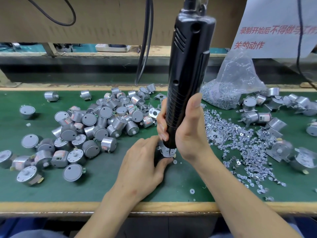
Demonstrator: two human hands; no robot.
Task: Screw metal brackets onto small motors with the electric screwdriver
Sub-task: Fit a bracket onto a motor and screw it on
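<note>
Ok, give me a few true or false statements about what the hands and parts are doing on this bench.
The right hand grips the screwdriver upright. True.
The left hand lies flat and idle. False: it holds the bracket under the bit.
Loose motors are piled left of the hands. True.
The bag of screws sits at far left. False: it stands at back right.

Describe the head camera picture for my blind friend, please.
The right hand grips a black electric screwdriver upright, its tip at a metal bracket that the left hand holds. Loose motors and screws lie on the green table.
</note>
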